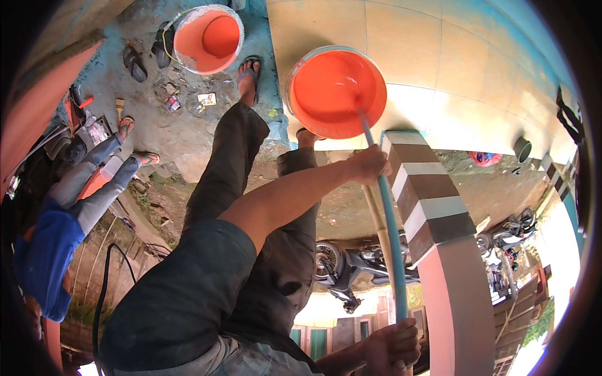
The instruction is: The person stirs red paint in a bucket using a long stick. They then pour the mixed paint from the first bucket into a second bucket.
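Note:
A long blue-green pole [392,232] slants down into a bucket [290,94] of bright orange paint [326,94]. Its far end is under the paint, so I cannot see what is on it. My left hand [370,164] is wrapped round the pole just outside the bucket's rim. Lower in the view, my right hand [396,346] grips the near end of the same pole. The bucket stands on a pale tiled surface [414,37], in front of my feet.
A second orange-stained bucket [210,37] stands at the far left beside dark sandals [134,64]. A striped pillar [433,194] rises close to my right. Motorcycles [364,263] are parked beyond. A person in a blue shirt [50,250] is at the left, near a brush [120,108].

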`<state>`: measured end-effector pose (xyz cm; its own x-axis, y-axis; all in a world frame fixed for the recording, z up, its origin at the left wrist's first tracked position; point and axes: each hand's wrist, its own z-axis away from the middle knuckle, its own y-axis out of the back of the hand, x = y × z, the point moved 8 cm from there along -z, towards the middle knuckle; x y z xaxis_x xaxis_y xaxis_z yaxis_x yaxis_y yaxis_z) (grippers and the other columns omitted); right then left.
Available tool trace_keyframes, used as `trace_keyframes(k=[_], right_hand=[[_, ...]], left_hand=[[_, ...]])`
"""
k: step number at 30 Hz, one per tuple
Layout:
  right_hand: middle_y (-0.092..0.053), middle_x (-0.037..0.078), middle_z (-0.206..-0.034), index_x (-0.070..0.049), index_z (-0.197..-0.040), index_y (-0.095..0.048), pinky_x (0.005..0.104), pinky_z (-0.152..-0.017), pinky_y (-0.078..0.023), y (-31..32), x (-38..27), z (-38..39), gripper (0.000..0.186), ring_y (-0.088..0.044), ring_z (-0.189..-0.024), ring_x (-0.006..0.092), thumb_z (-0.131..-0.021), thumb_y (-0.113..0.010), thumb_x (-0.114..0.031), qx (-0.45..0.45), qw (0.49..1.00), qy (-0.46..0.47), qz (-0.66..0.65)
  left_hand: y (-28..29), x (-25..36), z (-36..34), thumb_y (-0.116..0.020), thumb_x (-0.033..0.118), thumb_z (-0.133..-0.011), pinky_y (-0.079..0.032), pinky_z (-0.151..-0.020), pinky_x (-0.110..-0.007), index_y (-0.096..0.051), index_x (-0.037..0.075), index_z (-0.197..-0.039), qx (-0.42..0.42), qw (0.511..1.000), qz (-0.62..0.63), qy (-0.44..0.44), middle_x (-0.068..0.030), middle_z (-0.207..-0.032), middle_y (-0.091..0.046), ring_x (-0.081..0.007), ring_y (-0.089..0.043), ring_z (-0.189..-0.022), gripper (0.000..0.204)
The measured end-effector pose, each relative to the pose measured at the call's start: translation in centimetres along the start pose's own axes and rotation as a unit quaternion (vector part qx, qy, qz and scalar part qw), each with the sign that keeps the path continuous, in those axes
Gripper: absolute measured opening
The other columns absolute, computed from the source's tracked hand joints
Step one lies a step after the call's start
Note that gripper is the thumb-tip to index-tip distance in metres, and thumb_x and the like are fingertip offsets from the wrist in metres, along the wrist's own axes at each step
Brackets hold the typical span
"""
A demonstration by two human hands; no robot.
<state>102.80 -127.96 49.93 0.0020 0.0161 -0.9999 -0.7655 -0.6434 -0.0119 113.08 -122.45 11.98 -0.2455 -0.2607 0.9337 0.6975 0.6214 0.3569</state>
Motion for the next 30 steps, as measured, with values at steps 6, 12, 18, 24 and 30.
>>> trace_keyframes(k=[6,12,18,24,30], right_hand=[[-0.025,-0.003,-0.052,-0.015,-0.056,-0.034,0.0353,-0.06,-0.028,-4.2,0.6,1.4,0.027,-0.028,-0.052,0.0139,-0.073,-0.045,-0.033,0.155,0.987,-0.034,-0.007],[-0.021,-0.002,-0.053,-0.015,-0.057,-0.029,0.0344,-0.065,-0.031,-5.6,2.7,-1.1,0.02,-0.028,-0.056,0.014,-0.067,-0.044,-0.022,-0.052,0.994,-0.056,-0.082],[-0.02,-0.001,-0.052,-0.014,-0.056,-0.027,0.034,-0.064,-0.031,-6.0,1.1,-1.0,0.021,-0.026,-0.054,0.0138,-0.066,-0.045,-0.02,-0.091,0.994,-0.024,-0.062],[-0.023,-0.002,-0.05,-0.013,-0.056,-0.031,0.0336,-0.059,-0.029,-6.7,-1.5,-0.2,0.025,-0.026,-0.051,0.0134,-0.071,-0.045,-0.029,-0.17,0.984,0.018,-0.05],[-0.042,0.002,-0.059,-0.011,-0.067,-0.05,0.0387,-0.054,-0.035,-6.5,-6.4,-0.6,0.05,-0.042,-0.057,0.0178,-0.084,-0.043,-0.058,-0.246,0.962,0.084,-0.086]], left_hand=[[4.7,-0.8,6.7,-0.063,0.022,-0.056,-0.041,-0.057,-0.041,-0.05,0.014,-0.054,-0.127,0.987,-0.012,0.093,-0.0051,-0.054,-0.051,-0.0259,-0.057,-0.063,0.016],[6.9,-4.0,2.1,-0.066,0.022,-0.054,-0.041,-0.058,-0.039,-0.051,0.012,-0.054,-0.107,0.992,-0.052,0.03,-0.0091,-0.055,-0.052,-0.029,-0.056,-0.061,0.018],[5.0,-1.4,0.2,-0.064,0.018,-0.052,-0.042,-0.069,-0.041,-0.051,0.011,-0.053,0.0,0.999,0.022,0.025,-0.0093,-0.056,-0.053,-0.0291,-0.056,-0.062,0.015],[5.0,1.4,0.6,-0.064,0.017,-0.055,-0.042,-0.072,-0.037,-0.051,0.012,-0.054,0.051,0.996,0.066,0.038,-0.0085,-0.059,-0.053,-0.0275,-0.056,-0.069,0.014],[6.6,6.2,1.7,-0.066,0.014,-0.059,-0.041,-0.079,-0.037,-0.052,0.012,-0.059,0.064,0.99,0.107,0.064,-0.0046,-0.067,-0.056,-0.0251,-0.055,-0.081,0.015]])
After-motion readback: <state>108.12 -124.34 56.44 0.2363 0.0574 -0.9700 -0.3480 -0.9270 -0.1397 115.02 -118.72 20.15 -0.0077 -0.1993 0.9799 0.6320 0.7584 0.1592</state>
